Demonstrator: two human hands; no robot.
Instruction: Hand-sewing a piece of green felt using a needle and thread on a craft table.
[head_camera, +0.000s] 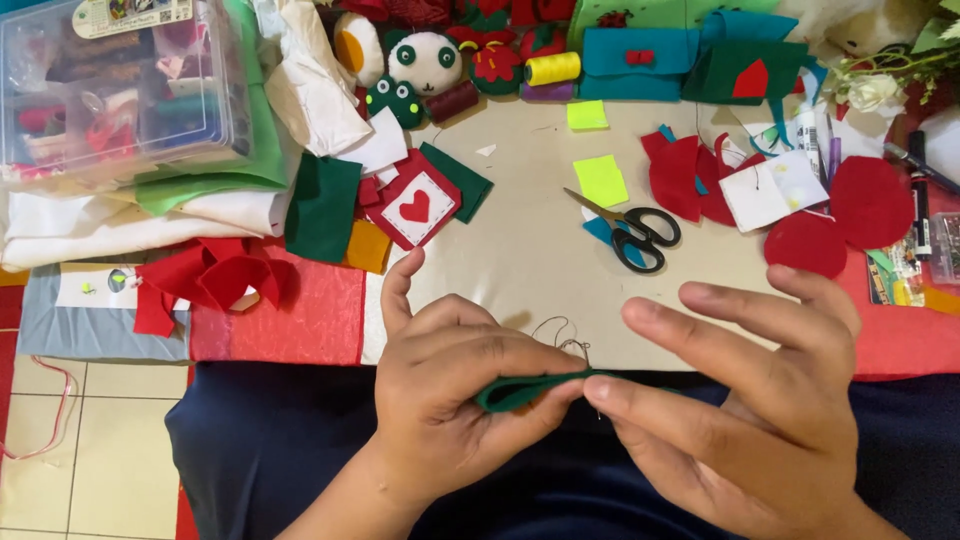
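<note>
One view only, head-worn cam. Looks steeply down from above, close over lap and near edge of work board (520, 250). Both hands fill lower frame, v. near lens. Far edge of table w/ felt toys (425, 60) at top of frame, floor tiles (60, 450) bottom left. No 2nd view, so no overlap.

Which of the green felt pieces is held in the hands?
The folded dark green felt strip, pinched by the left hand and touched by the right hand; the other green pieces lie on the table.
</note>
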